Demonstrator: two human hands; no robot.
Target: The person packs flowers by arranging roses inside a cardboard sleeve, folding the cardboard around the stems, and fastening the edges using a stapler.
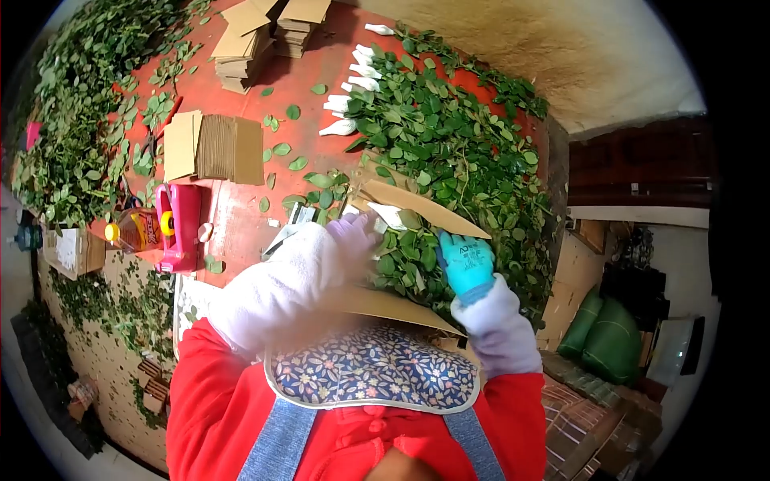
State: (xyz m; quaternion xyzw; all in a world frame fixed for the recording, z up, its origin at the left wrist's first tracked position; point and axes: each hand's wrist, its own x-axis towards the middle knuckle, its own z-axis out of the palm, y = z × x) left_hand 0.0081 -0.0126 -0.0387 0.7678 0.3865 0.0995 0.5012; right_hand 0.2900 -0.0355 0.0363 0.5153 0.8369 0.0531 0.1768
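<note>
In front of me, leafy green stems with a white-wrapped head (390, 215) lie between an upper cardboard sheet (421, 207) and a lower cardboard sheet (393, 306). My left hand (353, 234), in a lilac glove, is beside the wrapped head; motion blurs it, and its finger closure is unclear. My right hand (467, 263), in a teal glove, has its fingers bent over the right end of the upper sheet, against the leaves. Partly behind my left sleeve sits a grey metal object (295, 223), its kind unclear.
More leafy stems (449, 136) with white-wrapped heads (338, 127) lie along the red table's (241, 212) far right. Cardboard stacks (228, 148) and a pink tape dispenser (180, 232) stand left, beside a yellow-capped bottle (138, 230). A leaf heap (80, 104) covers the far left.
</note>
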